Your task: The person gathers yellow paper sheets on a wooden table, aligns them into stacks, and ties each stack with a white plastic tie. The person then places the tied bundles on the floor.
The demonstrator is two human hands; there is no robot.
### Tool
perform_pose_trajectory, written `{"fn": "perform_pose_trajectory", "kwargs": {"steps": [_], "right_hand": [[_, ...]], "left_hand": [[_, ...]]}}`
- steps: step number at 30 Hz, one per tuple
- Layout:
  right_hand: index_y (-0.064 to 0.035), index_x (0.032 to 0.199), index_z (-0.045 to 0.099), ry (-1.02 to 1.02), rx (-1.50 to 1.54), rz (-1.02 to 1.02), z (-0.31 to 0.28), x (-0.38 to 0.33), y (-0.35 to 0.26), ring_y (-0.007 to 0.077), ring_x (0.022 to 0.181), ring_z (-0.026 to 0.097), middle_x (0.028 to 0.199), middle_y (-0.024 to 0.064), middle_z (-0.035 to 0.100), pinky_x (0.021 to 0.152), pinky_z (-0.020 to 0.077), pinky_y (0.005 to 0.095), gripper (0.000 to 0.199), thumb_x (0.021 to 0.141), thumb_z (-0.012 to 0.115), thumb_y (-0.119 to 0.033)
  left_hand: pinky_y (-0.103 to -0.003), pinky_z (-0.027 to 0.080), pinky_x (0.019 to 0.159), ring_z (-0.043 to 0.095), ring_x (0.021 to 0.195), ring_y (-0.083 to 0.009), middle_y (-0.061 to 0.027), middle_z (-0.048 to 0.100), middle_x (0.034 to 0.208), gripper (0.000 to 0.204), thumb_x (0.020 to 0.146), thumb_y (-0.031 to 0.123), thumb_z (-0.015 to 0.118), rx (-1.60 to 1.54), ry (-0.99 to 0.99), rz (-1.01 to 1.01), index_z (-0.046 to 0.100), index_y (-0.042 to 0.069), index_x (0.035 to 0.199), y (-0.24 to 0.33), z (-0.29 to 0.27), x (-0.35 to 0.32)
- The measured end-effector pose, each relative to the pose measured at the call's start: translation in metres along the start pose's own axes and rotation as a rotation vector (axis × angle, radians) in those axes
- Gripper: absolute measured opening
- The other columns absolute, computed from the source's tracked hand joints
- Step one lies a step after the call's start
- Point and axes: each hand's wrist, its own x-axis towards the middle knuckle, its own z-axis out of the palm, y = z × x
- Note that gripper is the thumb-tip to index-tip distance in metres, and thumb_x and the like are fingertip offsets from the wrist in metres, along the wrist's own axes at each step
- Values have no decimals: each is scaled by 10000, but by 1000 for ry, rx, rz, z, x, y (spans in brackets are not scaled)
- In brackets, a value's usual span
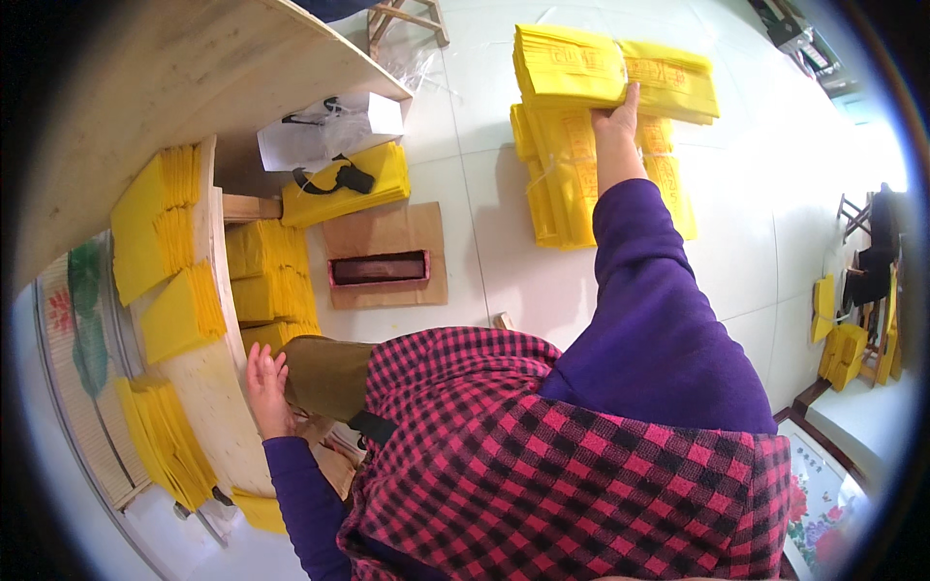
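Note:
My right hand (pixel 617 118) reaches far out, its thumb closed over the near edge of a stack of folded yellow sheets (pixel 570 66) printed in red; the other fingers are hidden underneath. A second yellow stack (pixel 670 81) adjoins it on the right. Below them, bigger yellow bundles (pixel 564 198) lie on the floor, partly covered by my forearm. My left hand (pixel 268 392) has its fingers extended beside my knee, at the edge of the wooden table (pixel 217 387), and nothing shows in it.
Yellow stacks (pixel 163 441) lie along the tabletop, with more piles (pixel 266 271) beneath. A white box (pixel 334 131) and a yellow pile with a black strap (pixel 354 179) sit nearby. Brown cardboard (pixel 378 232) bears a narrow red-edged box (pixel 380 269). Farther right are yellow bundles (pixel 845 353).

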Motion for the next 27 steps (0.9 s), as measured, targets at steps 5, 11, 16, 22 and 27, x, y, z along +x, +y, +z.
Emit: {"fn": "perform_pose_trajectory", "kwargs": {"steps": [5, 11, 16, 22, 27], "right_hand": [[-90, 1239, 481, 126, -140, 36, -38, 16, 16, 286, 1041, 544, 1209, 87, 543, 881, 462, 490, 574, 776, 716, -337], [-98, 1293, 396, 165, -145, -4, -48, 31, 21, 300, 1029, 544, 1224, 97, 521, 880, 454, 516, 708, 728, 763, -317], [-130, 1294, 385, 164, -81, -44, -41, 24, 16, 289, 1049, 527, 1210, 83, 528, 857, 458, 513, 710, 725, 764, -321], [-126, 1274, 441, 169, -60, -35, -33, 11, 7, 290, 1038, 533, 1194, 78, 542, 854, 455, 510, 628, 762, 731, -348], [-94, 1275, 448, 213, -113, -19, -29, 11, 7, 301, 1022, 548, 1189, 90, 552, 854, 458, 517, 629, 770, 724, -350]], "left_hand": [[-287, 407, 934, 526, 1093, -201, -154, 453, 1303, 459, 960, 254, 465, -2, 17, 3, 361, 25, 1344, -11, -3, 1], [-284, 397, 940, 522, 1100, -194, -150, 466, 1295, 448, 960, 246, 463, 12, 24, -4, 375, 17, 1335, -14, -1, 1], [-283, 386, 946, 514, 1110, -191, -146, 481, 1284, 436, 958, 254, 466, 53, 14, -4, 403, 18, 1319, -17, -1, 5], [-291, 364, 975, 499, 1130, -191, -140, 480, 1290, 437, 954, 267, 474, 60, 9, 12, 422, 11, 1305, -21, -1, 2], [-300, 345, 1000, 490, 1142, -195, -140, 474, 1295, 429, 955, 258, 472, 37, 41, 16, 433, -7, 1291, -23, 2, -2]]}}
